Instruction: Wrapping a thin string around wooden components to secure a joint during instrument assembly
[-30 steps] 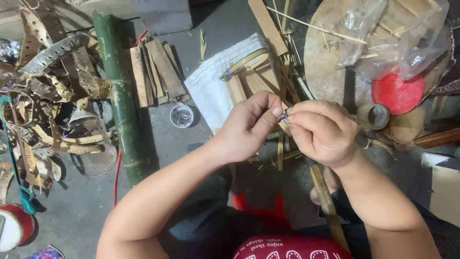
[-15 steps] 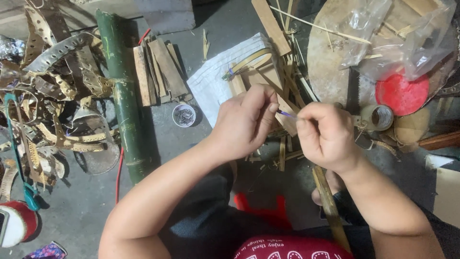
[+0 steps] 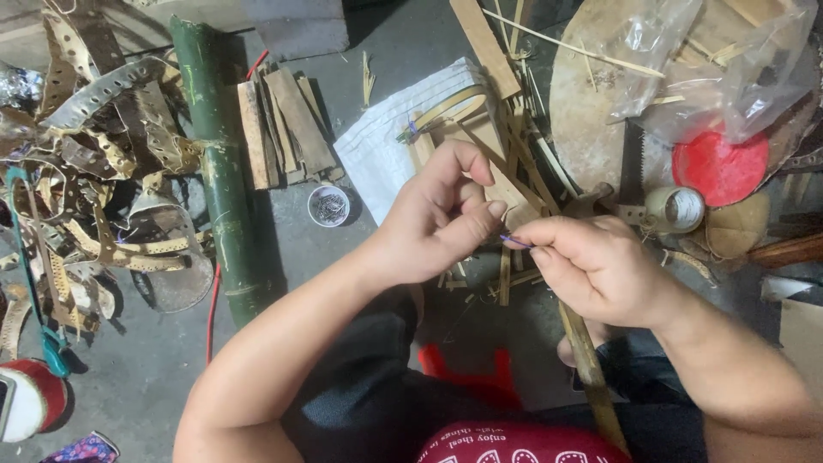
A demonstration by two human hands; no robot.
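My left hand [image 3: 437, 223] and my right hand [image 3: 600, 266] meet over a bundle of thin bamboo strips [image 3: 506, 171] lying on the floor. Between the thumb and forefinger of my right hand I pinch a small purple band [image 3: 514, 242]; my left thumb tip touches its other end. The left fingers are raised and partly spread. A long bamboo slat [image 3: 587, 360] runs from under my right hand toward my lap.
A thick green bamboo pole [image 3: 219, 171] lies at left beside perforated bamboo scraps [image 3: 94, 163]. Short wood pieces [image 3: 283, 129], a small cup of pins [image 3: 328, 206], a white sack [image 3: 386, 146], a red lid [image 3: 720, 167], a tape roll [image 3: 675, 208] and plastic bags [image 3: 711, 60] surround me.
My hands have drawn slightly apart and the left fingers have lifted open; the purple band now stretches between right fingertips and left thumb.
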